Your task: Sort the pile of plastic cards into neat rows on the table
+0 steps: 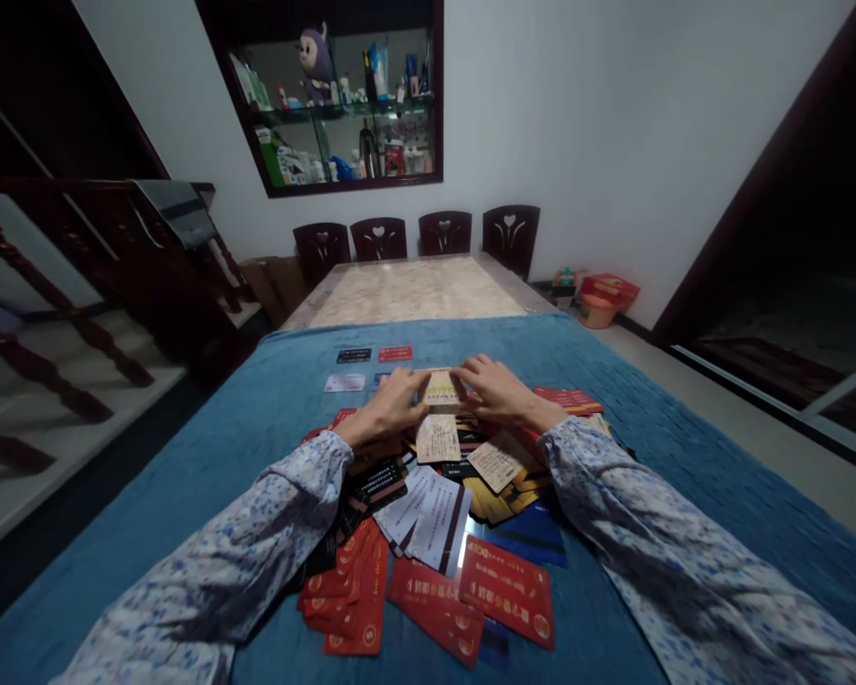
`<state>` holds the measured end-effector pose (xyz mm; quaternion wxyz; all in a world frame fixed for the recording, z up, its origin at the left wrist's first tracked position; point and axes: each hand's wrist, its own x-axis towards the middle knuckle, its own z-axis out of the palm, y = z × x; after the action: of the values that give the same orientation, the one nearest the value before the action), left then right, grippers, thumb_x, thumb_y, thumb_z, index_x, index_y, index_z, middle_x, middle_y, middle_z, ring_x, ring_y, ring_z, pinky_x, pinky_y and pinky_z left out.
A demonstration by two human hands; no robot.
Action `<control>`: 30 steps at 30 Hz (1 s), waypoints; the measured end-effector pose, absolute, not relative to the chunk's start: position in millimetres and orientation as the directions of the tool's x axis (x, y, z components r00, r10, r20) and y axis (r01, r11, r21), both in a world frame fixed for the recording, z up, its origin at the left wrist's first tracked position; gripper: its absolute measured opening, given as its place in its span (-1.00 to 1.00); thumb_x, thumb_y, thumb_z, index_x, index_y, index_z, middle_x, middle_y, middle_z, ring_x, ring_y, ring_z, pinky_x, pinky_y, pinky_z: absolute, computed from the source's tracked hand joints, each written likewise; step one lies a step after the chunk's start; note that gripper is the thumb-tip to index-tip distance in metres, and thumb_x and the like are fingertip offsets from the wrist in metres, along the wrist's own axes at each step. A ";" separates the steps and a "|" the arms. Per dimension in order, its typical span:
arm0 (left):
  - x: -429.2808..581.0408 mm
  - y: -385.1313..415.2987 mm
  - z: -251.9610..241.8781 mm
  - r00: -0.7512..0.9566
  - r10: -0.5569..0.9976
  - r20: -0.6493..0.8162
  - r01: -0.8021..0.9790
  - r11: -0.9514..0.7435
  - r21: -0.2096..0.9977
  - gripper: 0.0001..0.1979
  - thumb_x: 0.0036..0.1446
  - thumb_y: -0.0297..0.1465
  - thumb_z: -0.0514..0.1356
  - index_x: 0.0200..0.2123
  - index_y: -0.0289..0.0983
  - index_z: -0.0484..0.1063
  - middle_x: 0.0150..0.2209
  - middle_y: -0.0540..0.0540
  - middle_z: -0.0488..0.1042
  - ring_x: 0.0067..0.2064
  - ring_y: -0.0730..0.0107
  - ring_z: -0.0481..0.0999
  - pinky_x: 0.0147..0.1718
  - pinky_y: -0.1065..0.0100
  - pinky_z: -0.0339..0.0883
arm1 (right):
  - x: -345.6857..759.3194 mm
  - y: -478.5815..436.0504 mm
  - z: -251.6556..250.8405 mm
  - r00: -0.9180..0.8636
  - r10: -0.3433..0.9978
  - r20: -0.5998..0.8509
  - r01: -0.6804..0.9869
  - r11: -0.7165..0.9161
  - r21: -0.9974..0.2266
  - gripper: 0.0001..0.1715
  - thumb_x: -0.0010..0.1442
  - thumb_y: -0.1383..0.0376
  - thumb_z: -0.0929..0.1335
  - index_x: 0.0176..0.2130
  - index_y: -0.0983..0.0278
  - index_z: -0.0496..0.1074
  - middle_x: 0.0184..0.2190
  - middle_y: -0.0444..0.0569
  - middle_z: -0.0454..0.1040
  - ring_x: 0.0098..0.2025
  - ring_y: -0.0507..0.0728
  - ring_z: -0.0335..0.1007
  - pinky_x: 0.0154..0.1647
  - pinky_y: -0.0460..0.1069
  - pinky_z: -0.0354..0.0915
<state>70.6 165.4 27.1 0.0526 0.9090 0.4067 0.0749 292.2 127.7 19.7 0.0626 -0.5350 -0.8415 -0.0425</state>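
Note:
My left hand [398,401] and my right hand [497,390] grip a stack of cream and yellow cards [442,387] from its two sides, fingers curled at the edges. Just below the stack lie a loose cream card [437,439] and another cream card [499,461], tilted. Under and around my wrists spreads a pile of cards: black cards [378,483], white cards with a dark stripe [438,523], gold cards [503,501], blue cards [535,535] and red cards [508,590]. My forearms hide part of the pile.
Beyond my left hand lie a black card [354,355], a red card [396,353] and a pale card [344,382]. A blue cloth [206,476] covers the near table. A marble-patterned tabletop [414,290], dark chairs [445,233] and a wall shelf [342,112] stand behind.

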 end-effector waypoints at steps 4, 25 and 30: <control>73.7 174.1 30.9 0.663 0.743 0.096 0.737 -0.670 0.091 -0.64 0.18 -0.34 0.19 0.05 -0.22 0.44 0.00 -0.24 0.44 0.11 -0.06 0.37 0.02 0.02 0.32 | 293.3 134.3 27.7 -0.414 0.899 0.143 0.910 0.413 0.038 -0.50 0.23 0.19 0.42 0.14 0.24 0.41 0.09 0.19 0.38 0.07 0.30 0.22 -0.13 0.06 0.20; 87.3 243.5 79.2 0.677 0.724 0.132 0.727 -0.686 0.038 -0.85 0.11 -0.31 0.30 -0.29 -0.25 0.48 -0.06 -0.20 0.44 0.15 -0.11 0.26 0.09 -0.05 0.18 | 296.4 206.8 70.1 -0.422 0.892 0.163 0.906 0.418 0.064 -0.76 0.23 0.27 0.40 -0.08 0.24 0.53 -0.01 0.14 0.43 0.05 0.29 0.27 -0.10 0.05 0.24; 93.3 263.5 65.7 0.667 0.738 0.106 0.739 -0.673 0.041 -0.85 0.09 -0.31 0.30 -0.30 -0.24 0.48 -0.07 -0.23 0.46 0.16 -0.13 0.25 0.07 -0.03 0.20 | 300.5 224.7 58.8 -0.418 0.899 0.131 0.908 0.414 0.056 -0.77 0.21 0.29 0.41 -0.10 0.25 0.55 -0.02 0.16 0.44 0.05 0.30 0.29 -0.12 0.05 0.25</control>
<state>93.3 263.5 65.7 -0.0028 0.9128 0.4044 0.0566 300.5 224.7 58.8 0.0403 -0.5379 -0.8400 -0.0589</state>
